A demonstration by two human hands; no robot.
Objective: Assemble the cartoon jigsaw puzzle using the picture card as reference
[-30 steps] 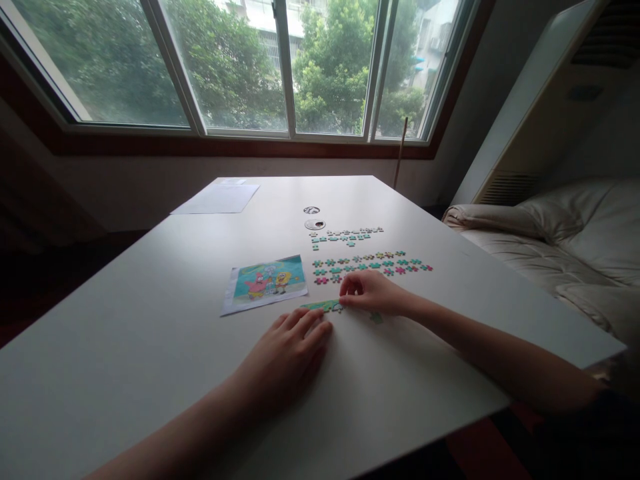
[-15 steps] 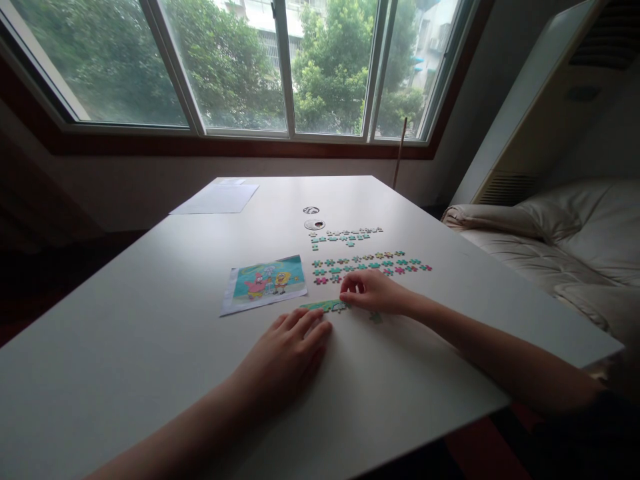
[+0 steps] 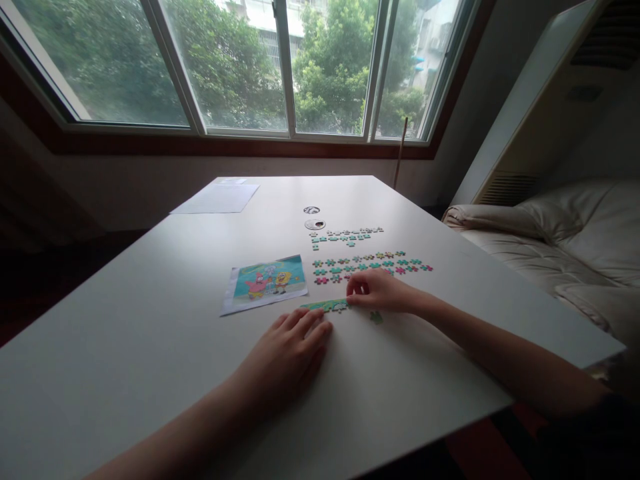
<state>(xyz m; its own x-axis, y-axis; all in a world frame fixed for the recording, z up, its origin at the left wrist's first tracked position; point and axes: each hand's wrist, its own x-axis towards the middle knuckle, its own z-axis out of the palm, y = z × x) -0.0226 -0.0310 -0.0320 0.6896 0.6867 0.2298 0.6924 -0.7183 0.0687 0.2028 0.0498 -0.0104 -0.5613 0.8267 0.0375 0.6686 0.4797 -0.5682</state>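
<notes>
A short joined strip of green jigsaw puzzle (image 3: pixel 334 305) lies on the white table (image 3: pixel 150 333). My left hand (image 3: pixel 295 343) rests flat on the table, fingers stretched out, its fingertips on the strip's left end. At the strip's right end, my right hand (image 3: pixel 377 290) is closed in a pinch on a puzzle piece, mostly hidden by the fingers. One loose dark green piece (image 3: pixel 376 317) lies just below that hand. Beyond my hands, several loose puzzle pieces (image 3: pixel 374 265) are laid out in rows, a few partly hidden behind the right hand.
A picture sheet (image 3: pixel 270 283) with cartoon figures lies left of the rows. Farther back are two round items (image 3: pixel 315 225), more pale pieces (image 3: pixel 350 237) and white paper sheets (image 3: pixel 220 199). A sofa (image 3: pixel 540 233) stands along the right, with a window beyond the table.
My right hand has shifted slightly to the right along the strip, uncovering a bit more of its right end and the loose green piece. My left hand stays put.
</notes>
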